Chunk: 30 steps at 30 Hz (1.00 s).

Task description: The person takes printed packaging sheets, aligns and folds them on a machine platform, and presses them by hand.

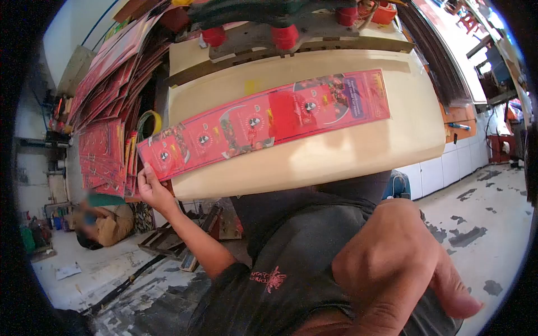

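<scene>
A long red printed sheet [210,159] with food pictures and a glossy surface lies slantwise across a pale, smooth work surface [314,162]. My left hand [152,187] pinches its lower left corner, thumb on top, just beyond the edge of the pale surface. Close to the camera at the lower right is my right hand [395,263], raised in front of my dark shirt and away from the sheet. Its back and an outstretched digit show; the other fingers are hidden, so I cannot tell what they do.
Stacked red printed cards [106,101] rise on the left, beside a yellow tape roll [149,123]. A dark green machine [269,14] with red parts and a metal bar [235,63] spans the back. A person [109,224] is at the far left. A blue-handled tool [458,126] lies right.
</scene>
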Motion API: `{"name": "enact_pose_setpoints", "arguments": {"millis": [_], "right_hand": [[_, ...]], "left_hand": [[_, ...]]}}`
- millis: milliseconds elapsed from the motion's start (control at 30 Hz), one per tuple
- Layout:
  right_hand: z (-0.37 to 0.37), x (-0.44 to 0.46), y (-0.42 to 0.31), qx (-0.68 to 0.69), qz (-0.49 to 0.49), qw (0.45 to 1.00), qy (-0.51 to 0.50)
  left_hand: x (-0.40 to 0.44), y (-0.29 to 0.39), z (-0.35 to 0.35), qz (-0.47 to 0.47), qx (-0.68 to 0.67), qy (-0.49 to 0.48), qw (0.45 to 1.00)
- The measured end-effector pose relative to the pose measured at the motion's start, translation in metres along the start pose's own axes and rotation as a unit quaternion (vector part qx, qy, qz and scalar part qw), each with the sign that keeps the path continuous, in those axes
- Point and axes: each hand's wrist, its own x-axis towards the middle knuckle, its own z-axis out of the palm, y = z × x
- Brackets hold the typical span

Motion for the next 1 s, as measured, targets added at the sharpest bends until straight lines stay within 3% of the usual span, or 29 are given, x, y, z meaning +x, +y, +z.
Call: {"name": "enact_pose_setpoints", "arguments": {"millis": [167, 233, 400, 467, 567, 667, 767, 833, 867, 1000], "right_hand": [[0.001, 0.023, 0.009, 0.090, -0.107, 0.990, 0.034], [0.009, 0.029, 0.020, 0.124, -0.160, 0.978, 0.050], [0.013, 0.037, 0.039, 0.170, -0.232, 0.958, 0.021], [-0.001, 0.037, 0.038, 0.180, -0.241, 0.954, -0.016], [-0.021, 0.041, 0.024, 0.080, -0.196, 0.972, -0.107], [-0.023, 0.031, 0.018, 0.060, -0.193, 0.979, 0.012], [-0.027, 0.022, 0.012, 0.160, -0.133, 0.972, -0.107], [-0.014, 0.038, 0.006, 0.213, -0.170, 0.958, -0.093], [-0.022, 0.041, 0.007, 0.213, -0.200, 0.945, -0.148], [-0.033, 0.053, 0.012, 0.263, -0.151, 0.938, -0.169]], "left_hand": [[0.002, -0.002, -0.004, 0.012, -0.004, 0.007, 1.000], [0.002, -0.003, -0.006, -0.026, 0.007, 0.007, 1.000], [0.000, 0.001, 0.000, 0.032, 0.043, 0.010, 0.999], [0.003, -0.007, -0.004, 0.001, 0.003, 0.009, 1.000], [-0.001, 0.004, 0.002, 0.030, 0.031, 0.011, 0.999], [0.002, -0.002, -0.002, 0.034, 0.027, 0.005, 0.999], [0.001, -0.002, -0.001, 0.011, 0.018, 0.012, 1.000], [0.004, -0.003, 0.002, 0.018, 0.024, 0.011, 1.000], [0.003, 0.002, 0.001, 0.005, 0.034, 0.013, 0.999], [0.000, -0.001, -0.001, 0.008, 0.020, -0.001, 1.000]]}}
